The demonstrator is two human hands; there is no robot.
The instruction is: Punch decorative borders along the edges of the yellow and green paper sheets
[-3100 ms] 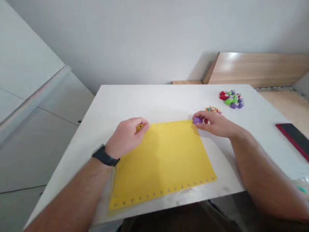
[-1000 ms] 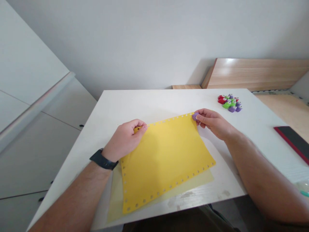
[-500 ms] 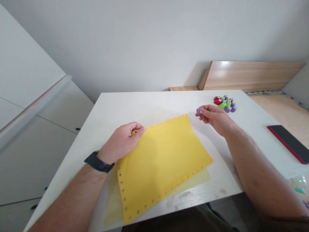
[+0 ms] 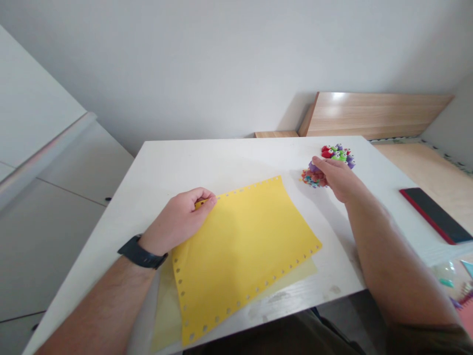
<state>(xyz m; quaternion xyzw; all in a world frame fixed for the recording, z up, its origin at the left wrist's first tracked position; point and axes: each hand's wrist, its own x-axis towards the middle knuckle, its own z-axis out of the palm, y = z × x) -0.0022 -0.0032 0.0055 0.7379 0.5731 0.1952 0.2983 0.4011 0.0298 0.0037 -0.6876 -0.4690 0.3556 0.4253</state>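
The left hand (image 4: 177,222) pinches the top edge of the perforated yellow sheet (image 4: 244,261) on the table (image 4: 221,158). The right hand (image 4: 332,177), closed on a purple plastic piece (image 4: 314,167), has left the sheet and now sits over multicoloured scraps (image 4: 309,178).

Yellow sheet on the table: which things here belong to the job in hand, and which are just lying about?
In use:
- left hand, pinching the corner of the yellow perforated sheet
- right hand, holding a purple craft punch
- small coloured pieces beneath it

Lying about:
- other craft punches
- black-and-red case
- wooden board
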